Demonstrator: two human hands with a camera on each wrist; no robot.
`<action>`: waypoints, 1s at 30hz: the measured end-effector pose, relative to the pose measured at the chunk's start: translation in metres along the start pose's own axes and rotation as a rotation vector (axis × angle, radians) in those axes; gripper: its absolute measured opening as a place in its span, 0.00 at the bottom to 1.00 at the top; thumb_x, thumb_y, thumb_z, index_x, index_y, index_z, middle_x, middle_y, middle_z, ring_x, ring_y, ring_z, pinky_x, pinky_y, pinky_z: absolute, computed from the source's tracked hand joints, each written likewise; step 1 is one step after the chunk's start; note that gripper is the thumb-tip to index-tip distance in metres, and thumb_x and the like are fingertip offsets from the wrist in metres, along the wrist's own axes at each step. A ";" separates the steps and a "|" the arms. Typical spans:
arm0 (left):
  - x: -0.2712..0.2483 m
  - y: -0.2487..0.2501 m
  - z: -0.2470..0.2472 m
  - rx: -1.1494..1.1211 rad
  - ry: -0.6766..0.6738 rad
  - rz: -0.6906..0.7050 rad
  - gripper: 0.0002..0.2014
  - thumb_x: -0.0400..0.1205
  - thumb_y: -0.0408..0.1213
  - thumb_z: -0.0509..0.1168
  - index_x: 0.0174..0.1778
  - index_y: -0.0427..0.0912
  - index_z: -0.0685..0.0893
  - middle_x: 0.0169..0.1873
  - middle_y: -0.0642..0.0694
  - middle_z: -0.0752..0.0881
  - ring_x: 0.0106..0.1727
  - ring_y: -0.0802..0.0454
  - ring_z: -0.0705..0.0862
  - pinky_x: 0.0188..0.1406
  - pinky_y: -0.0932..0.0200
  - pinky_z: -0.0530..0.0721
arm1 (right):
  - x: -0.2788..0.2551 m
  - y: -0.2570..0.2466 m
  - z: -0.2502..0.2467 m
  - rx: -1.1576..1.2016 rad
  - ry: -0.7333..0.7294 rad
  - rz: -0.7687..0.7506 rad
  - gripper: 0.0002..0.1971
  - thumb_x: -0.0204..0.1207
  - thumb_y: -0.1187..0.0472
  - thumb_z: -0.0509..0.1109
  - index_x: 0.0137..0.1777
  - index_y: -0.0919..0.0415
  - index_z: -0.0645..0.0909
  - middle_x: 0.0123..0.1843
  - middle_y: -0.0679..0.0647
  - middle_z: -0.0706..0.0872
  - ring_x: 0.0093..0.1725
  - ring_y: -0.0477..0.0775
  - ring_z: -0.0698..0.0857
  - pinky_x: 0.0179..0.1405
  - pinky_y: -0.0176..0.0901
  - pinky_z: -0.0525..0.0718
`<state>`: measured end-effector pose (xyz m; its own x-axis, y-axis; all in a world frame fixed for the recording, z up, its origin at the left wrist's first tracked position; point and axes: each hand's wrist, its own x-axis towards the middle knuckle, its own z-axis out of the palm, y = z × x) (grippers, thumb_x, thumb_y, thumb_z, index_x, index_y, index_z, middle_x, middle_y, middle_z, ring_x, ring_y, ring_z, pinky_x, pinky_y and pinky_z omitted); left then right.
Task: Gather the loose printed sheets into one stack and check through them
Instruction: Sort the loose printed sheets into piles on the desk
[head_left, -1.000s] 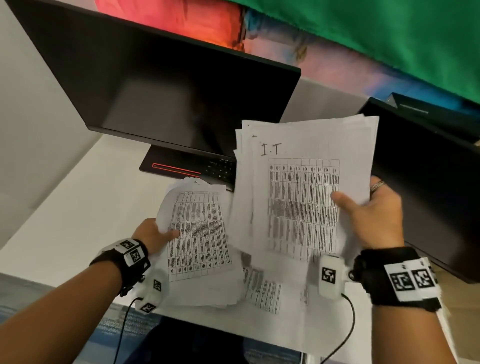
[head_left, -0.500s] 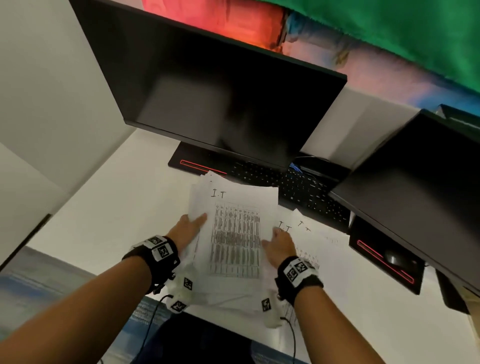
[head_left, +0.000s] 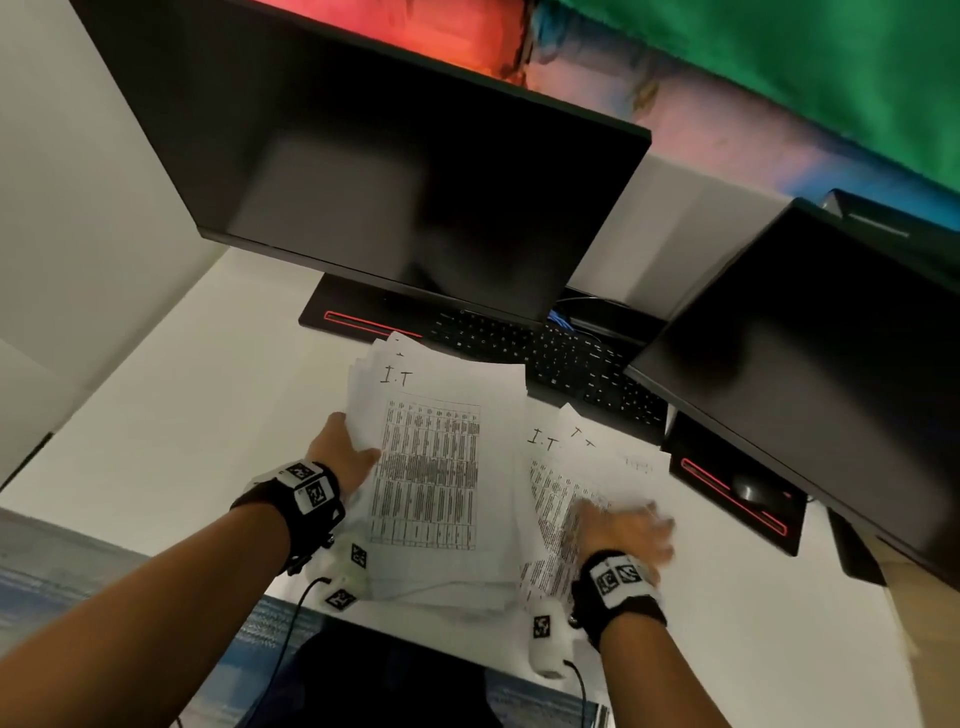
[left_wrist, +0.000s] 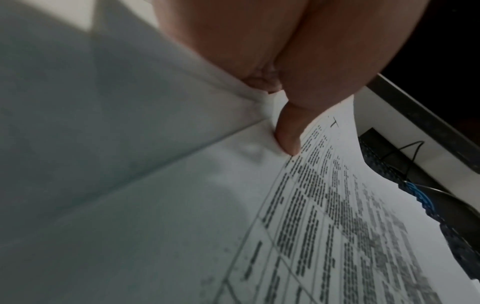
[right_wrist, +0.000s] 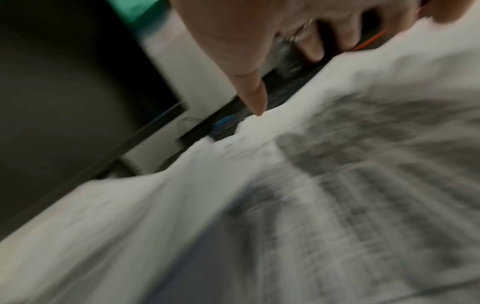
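Observation:
A stack of printed sheets (head_left: 431, 467) with tables and a handwritten "I.T" lies at the middle of the white desk (head_left: 182, 415). My left hand (head_left: 343, 454) holds the stack's left edge. In the left wrist view its thumb (left_wrist: 287, 133) presses on the top sheet (left_wrist: 337, 226), with paper rising behind it. More loose sheets (head_left: 561, 457), also marked "I.T", lie fanned out to the right. My right hand (head_left: 626, 530) is blurred over them with its fingers spread. The right wrist view shows straight fingers (right_wrist: 255, 96) just above the blurred printed paper (right_wrist: 337, 185).
A black keyboard (head_left: 545, 358) lies behind the papers under a large dark monitor (head_left: 363, 156). A second monitor (head_left: 831, 364) stands at the right, with a mouse (head_left: 750, 491) on its red-striped base. The desk's front edge runs just below my wrists.
My right hand lowered the raised stack onto the left pile, let go and swept right onto the loose sheets. My left hand stayed at the stack's left edge.

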<state>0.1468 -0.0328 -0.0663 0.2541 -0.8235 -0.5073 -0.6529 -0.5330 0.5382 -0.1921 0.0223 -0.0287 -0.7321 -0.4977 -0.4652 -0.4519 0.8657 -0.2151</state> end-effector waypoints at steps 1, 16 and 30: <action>0.002 -0.003 0.000 0.004 0.008 -0.001 0.19 0.76 0.43 0.74 0.54 0.35 0.78 0.43 0.40 0.87 0.41 0.43 0.86 0.29 0.59 0.77 | 0.008 0.015 -0.010 0.020 0.011 0.137 0.55 0.69 0.33 0.74 0.88 0.59 0.51 0.87 0.60 0.54 0.83 0.70 0.59 0.78 0.69 0.66; -0.017 0.013 -0.007 0.003 0.008 -0.044 0.24 0.81 0.37 0.72 0.67 0.30 0.73 0.52 0.37 0.83 0.48 0.42 0.79 0.44 0.52 0.76 | 0.024 0.018 -0.022 0.213 -0.086 0.036 0.56 0.60 0.44 0.87 0.81 0.67 0.62 0.73 0.67 0.79 0.70 0.69 0.82 0.66 0.57 0.84; -0.029 0.018 -0.013 -0.010 -0.005 -0.046 0.25 0.81 0.37 0.72 0.70 0.31 0.71 0.52 0.39 0.81 0.47 0.44 0.78 0.38 0.58 0.74 | -0.005 0.010 -0.028 0.593 -0.212 -0.040 0.34 0.65 0.66 0.86 0.69 0.72 0.74 0.59 0.59 0.84 0.61 0.66 0.86 0.58 0.48 0.83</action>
<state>0.1371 -0.0209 -0.0332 0.2796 -0.7973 -0.5349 -0.6336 -0.5718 0.5211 -0.2074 0.0321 -0.0043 -0.5758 -0.5617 -0.5941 -0.0731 0.7591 -0.6469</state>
